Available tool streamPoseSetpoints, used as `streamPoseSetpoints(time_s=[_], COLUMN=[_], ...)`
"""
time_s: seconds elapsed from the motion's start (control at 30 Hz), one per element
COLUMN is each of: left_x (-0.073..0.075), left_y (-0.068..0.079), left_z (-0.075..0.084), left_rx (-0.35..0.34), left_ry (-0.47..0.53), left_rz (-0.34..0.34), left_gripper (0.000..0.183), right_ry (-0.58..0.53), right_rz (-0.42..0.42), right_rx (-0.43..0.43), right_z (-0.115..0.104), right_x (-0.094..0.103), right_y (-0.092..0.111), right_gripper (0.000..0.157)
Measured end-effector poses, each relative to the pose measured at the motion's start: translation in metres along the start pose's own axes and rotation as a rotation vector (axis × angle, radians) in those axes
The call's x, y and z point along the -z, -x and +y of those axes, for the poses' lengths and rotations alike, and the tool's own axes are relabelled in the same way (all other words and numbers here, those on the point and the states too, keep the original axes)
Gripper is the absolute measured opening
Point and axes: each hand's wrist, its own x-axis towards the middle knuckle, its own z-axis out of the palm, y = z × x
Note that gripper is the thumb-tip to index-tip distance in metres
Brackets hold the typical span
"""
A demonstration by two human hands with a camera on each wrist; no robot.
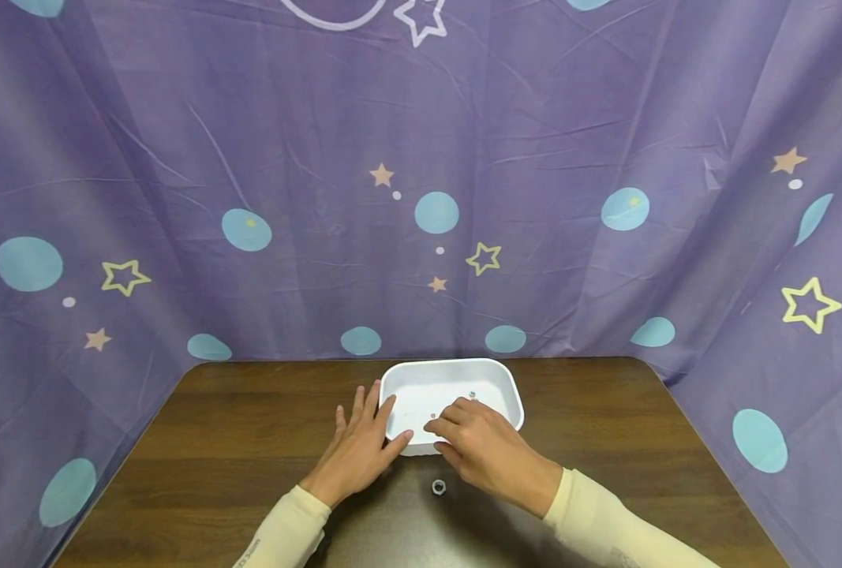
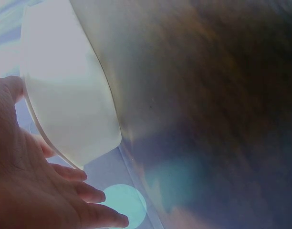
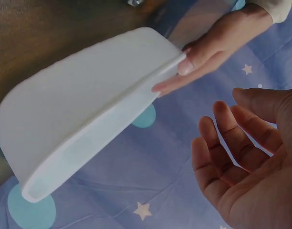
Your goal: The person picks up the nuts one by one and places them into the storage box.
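Observation:
A white rectangular tray (image 1: 442,371) stands on the table with a few small metal pieces (image 1: 473,394) inside, too small to identify. At its front left corner, my left hand (image 1: 360,454) touches the rim with thumb and index finger, the other fingers spread outside. The left wrist view shows the tray's outer wall (image 2: 72,90) beside that hand. Over the front right of the tray hovers my right hand (image 1: 488,450), fingers loosely bent. In the right wrist view nothing shows between its thumb and fingers. A metal hex nut (image 1: 439,487) lies in front of the tray.
The brown wooden table (image 1: 250,442) extends to both sides of the tray. Behind it and along both sides hangs a purple curtain (image 1: 321,237) with stars and blue dots. Cream sleeves (image 1: 289,525) cover both forearms.

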Motion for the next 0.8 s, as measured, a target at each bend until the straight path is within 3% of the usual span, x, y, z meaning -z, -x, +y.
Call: streamPoseSetpoints(time_s=[0.4,0.8], left_x=[0.001,0.001], left_y=[0.001,0.0], left_z=[0.001,0.001], left_rx=[0.001,0.002], left_ry=[-0.009,-0.003], left_rz=[0.004,-0.004], left_gripper=[0.078,0.079], right_ry=[-0.015,-0.027], right_rz=[-0.049,-0.084], right_rx=[0.018,0.019], right_z=[-0.013,-0.022], right_x=[-0.019,-0.039], right_y=[0.017,0.033], right_gripper=[0.02,0.026])
